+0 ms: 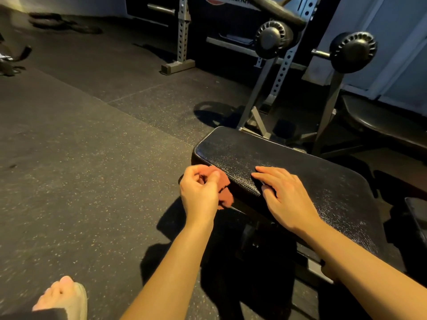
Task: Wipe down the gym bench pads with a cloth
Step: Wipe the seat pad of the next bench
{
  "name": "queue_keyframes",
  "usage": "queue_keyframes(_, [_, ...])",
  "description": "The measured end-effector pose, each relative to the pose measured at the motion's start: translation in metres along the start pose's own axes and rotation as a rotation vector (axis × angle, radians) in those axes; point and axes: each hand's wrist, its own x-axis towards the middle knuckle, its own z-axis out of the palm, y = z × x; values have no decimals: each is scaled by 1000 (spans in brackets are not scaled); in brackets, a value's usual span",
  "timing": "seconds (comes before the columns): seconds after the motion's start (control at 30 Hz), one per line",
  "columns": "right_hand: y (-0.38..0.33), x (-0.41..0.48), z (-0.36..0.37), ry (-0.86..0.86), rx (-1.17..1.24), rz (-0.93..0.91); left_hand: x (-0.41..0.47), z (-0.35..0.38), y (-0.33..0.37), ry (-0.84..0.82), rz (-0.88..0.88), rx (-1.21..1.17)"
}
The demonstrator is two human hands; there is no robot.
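A black textured bench pad (288,167) runs from the middle of the view toward the lower right. My left hand (199,192) is shut on a small reddish cloth (225,189), pressing it against the pad's near left side edge. Flat on the pad's top, close to that same edge, lies my right hand (285,196) with its fingers spread and nothing held. Part of the cloth is hidden behind my left fingers.
Two round black foam rollers (272,39) (352,51) on a grey steel frame stand beyond the pad. A perforated rack upright (182,35) rises at the back. Speckled rubber floor (80,146) spreads left. My foot (62,296) shows at bottom left. Another dark pad edge (418,218) lies far right.
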Motion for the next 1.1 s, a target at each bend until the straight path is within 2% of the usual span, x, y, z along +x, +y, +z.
queue_keyframes(0.03, [-1,-1,0,1,3,0,1,-6,2,7,-20,-40])
queue_keyframes(0.17, [1,0,1,3,8,-5,32,-19,15,219,30,-107])
queue_keyframes(0.27, [0,-1,1,5,14,-4,40,-13,17,189,0,-76])
queue_keyframes(0.37, [-1,0,1,5,0,-14,7,-2,12,173,2,-1])
queue_keyframes(0.47, [2,0,3,20,-6,-24,-37,12,-3,47,54,-18])
queue_keyframes(0.57, [2,0,4,28,9,-30,-56,16,-12,-58,-42,-44])
queue_keyframes(0.67, [3,0,3,15,13,-32,-30,3,-4,76,-61,-155])
queue_keyframes(0.73, [2,1,2,8,12,-26,-4,-5,4,149,13,-77])
queue_keyframes(0.8, [2,1,2,5,15,-24,2,-4,11,144,55,46])
queue_keyframes(0.9, [3,2,2,10,12,-29,-36,11,11,58,38,53])
queue_keyframes(0.97, [3,2,2,5,17,-32,-75,19,1,-70,8,97])
queue_keyframes(1.03, [1,-1,0,-5,50,-24,-105,23,-5,-270,-130,108])
queue_keyframes(1.1, [-2,-6,-10,-1,99,-3,-119,25,1,-437,-338,87])
